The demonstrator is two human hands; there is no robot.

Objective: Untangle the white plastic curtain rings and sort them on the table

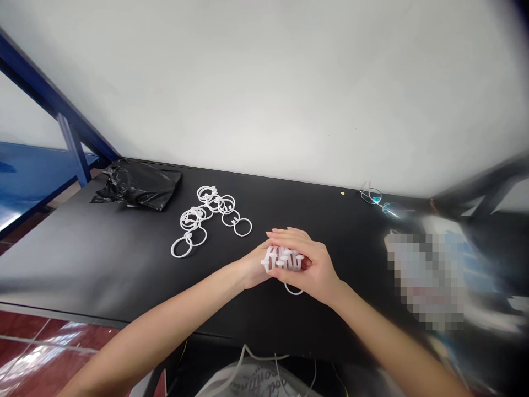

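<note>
A bundle of white plastic curtain rings point(285, 259) is pressed together between my two hands above the front middle of the black table. My right hand point(321, 270) curves over the bundle from the right, thumb below it and fingers across its top. Beneath and behind it lies my left hand point(253, 269), closed against the rings; most of its fingers are hidden. One ring point(294, 291) hangs lower than the others, under the right hand. To the left, several more white rings point(243, 227) lie loosely spread, some overlapping.
A crumpled black plastic bag point(142, 184) lies at the back left. Eyeglasses point(372, 196) rest near the wall at the back right. A blurred, pixelated package point(425, 281) is on the right. White cables point(243, 358) and printed pale fabric point(264, 380) show below the table's front edge.
</note>
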